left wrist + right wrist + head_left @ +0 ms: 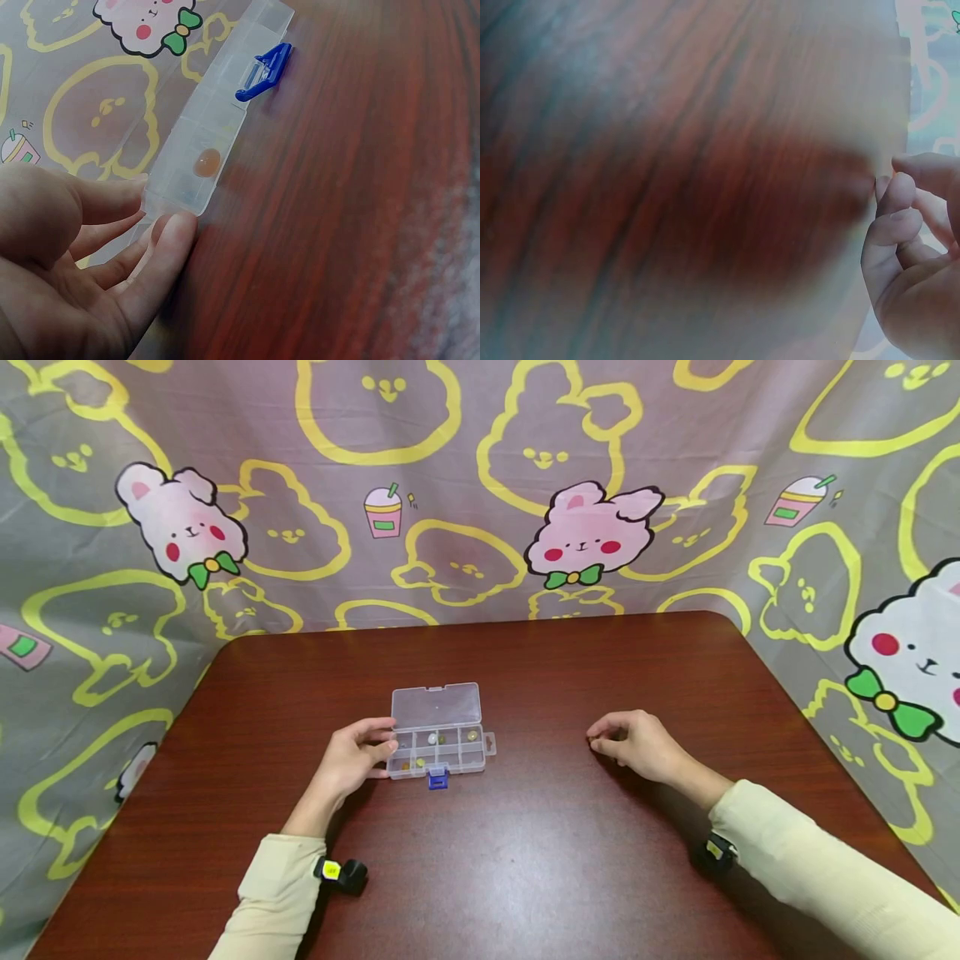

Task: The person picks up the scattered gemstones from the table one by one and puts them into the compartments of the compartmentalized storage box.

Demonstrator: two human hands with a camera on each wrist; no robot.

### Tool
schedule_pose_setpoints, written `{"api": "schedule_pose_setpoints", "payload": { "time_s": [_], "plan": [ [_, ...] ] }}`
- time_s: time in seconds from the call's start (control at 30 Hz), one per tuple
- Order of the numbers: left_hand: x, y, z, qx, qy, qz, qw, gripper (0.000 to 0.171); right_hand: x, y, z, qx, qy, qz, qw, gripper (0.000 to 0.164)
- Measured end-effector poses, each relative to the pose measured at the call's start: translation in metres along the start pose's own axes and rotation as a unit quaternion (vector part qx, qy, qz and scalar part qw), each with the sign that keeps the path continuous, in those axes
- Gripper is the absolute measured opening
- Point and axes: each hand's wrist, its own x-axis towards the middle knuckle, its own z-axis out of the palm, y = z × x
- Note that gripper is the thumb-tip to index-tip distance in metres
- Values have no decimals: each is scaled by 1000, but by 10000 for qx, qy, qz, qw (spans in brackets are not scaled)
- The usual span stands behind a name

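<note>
A clear plastic compartment box [450, 762] lies on the table with its lid [437, 706] raised at the back and a blue latch [438, 779] hanging at the front. My left hand [351, 758] grips its left end, thumb and fingers on the end walls. Several small beads sit in the compartments, among them a white bead [432, 738] and an orange bead [207, 163]. Off to the right, my right hand [636, 745] is low over the table, thumb and forefinger pinching a tiny dark bead-like thing [590, 740] mostly hidden by the fingertips.
The reddish-brown wooden table [510, 860] has rounded far corners. A curtain [450, 560] printed with cartoon rabbits hangs behind and along both sides. A hanging tab [490, 743] sticks out from the box's right end.
</note>
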Motion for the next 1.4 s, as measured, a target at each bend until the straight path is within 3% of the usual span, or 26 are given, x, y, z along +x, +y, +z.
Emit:
{"api": "schedule_pose_setpoints", "payload": {
  "time_s": [0.5,1.4],
  "plan": [
    [1,-1,0,11,3,14,10000,41,-2,-3,1,-68,14,-20,10000,8],
    [1,-1,0,21,36,-47,10000,40,3,-15,15,319,-7,-159,9994,9]
  ]
}}
